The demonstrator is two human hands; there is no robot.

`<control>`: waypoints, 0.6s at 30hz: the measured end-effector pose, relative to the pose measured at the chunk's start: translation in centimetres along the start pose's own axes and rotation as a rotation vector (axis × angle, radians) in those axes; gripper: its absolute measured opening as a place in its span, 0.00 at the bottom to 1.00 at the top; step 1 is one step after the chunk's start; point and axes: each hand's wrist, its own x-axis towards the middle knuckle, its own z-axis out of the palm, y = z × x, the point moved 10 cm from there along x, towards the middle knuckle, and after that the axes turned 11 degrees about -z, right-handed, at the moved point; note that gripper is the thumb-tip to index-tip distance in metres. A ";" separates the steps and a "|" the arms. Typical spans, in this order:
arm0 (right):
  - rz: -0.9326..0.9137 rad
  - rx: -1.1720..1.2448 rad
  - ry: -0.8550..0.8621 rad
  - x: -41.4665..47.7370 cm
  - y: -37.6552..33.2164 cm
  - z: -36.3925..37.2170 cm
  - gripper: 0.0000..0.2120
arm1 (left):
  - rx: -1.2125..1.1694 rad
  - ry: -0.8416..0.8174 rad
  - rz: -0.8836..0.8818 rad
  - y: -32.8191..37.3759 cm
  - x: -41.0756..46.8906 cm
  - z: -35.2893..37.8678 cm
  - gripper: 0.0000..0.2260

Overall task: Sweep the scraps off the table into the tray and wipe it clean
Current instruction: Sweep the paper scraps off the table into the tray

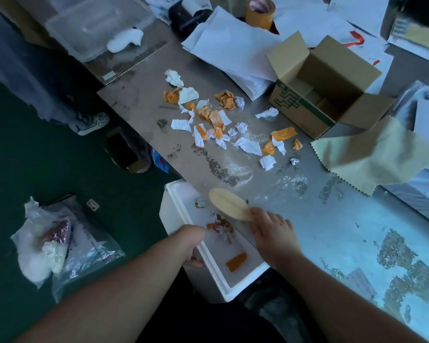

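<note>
While only a few orange bits (236,261) lie in the white foam tray (175,204), most scraps (216,120) sit mid-tabletop (332,231), well apart from it, so sweeping looks barely started. Wiping is not begun, with the yellow cloth (372,159) lying unused near the box. The left grip (192,243) curls round the tray wall, holding it at the tabletop edge; the right grip (273,233) wraps the wooden brush (227,203), whose head is over the tray.

Scraps (216,120) on table (332,231), tray (183,206) at its edge.
</note>
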 end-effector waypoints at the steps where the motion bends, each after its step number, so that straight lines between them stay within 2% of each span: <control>1: 0.022 0.013 0.064 0.4 0.8 -1.1 0.24 | 0.007 0.008 -0.008 0.0 0.2 -0.1 0.09; 5: 0.240 0.056 0.342 2.3 6.5 -5.7 0.13 | 0.001 0.040 -0.013 0.2 0.4 -0.3 0.08; 7: 0.321 0.084 0.383 3.3 8.6 -7.0 0.13 | 0.008 0.048 -0.026 0.2 0.4 -0.3 0.09; 12: 0.383 0.034 0.235 3.8 9.2 -6.6 0.14 | -0.007 0.045 -0.060 0.0 1.0 -0.6 0.09; 18: 0.151 0.067 0.073 1.0 3.1 -2.2 0.14 | 0.011 0.060 -0.057 0.5 1.3 -2.0 0.12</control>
